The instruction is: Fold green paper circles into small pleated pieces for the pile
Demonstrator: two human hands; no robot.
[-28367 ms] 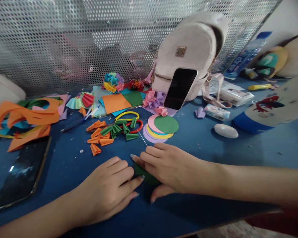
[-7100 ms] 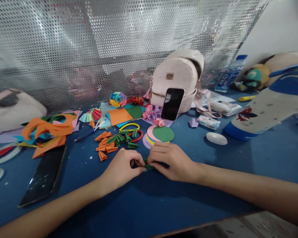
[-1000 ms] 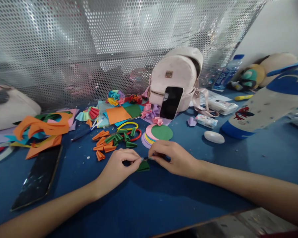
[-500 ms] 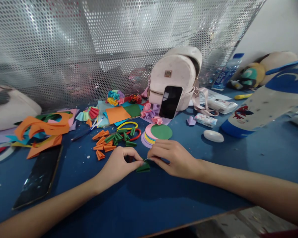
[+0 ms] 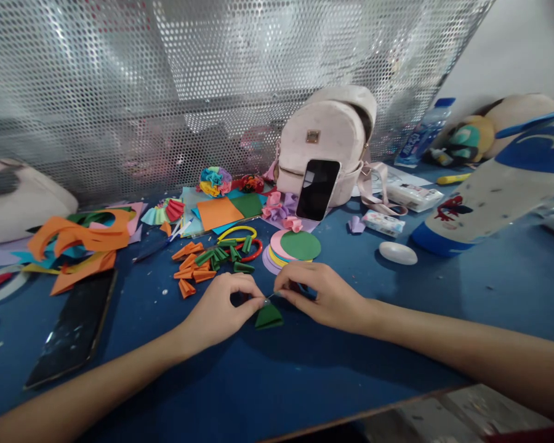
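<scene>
My left hand [image 5: 228, 304] pinches the narrow top of a folded green paper piece [image 5: 268, 317] between thumb and forefinger. The paper fans out below those fingertips, over the blue table. Close beside it, my right hand [image 5: 321, 295] is closed in a pinch on a thin needle-like strand [image 5: 272, 296] that runs to the left fingertips; its exact kind is too small to tell. Beyond the hands lie several folded green paper pieces [image 5: 219, 257] and several folded orange ones [image 5: 187, 272]. A stack of round paper discs, green on top [image 5: 301, 245], lies behind my right hand.
A dark phone [image 5: 74, 332] lies at left under orange paper scraps [image 5: 80, 237]. Another phone [image 5: 318, 189] leans on a pale backpack [image 5: 323, 129]. To the right are a white oval object [image 5: 397, 252] and a large bottle [image 5: 480, 203]. Scissors [image 5: 152, 247] rest behind the orange pieces.
The green paper has tilted and now shows more of its fan shape below my left fingertips. My right fingers have shifted very slightly; both pinches stay closed.
</scene>
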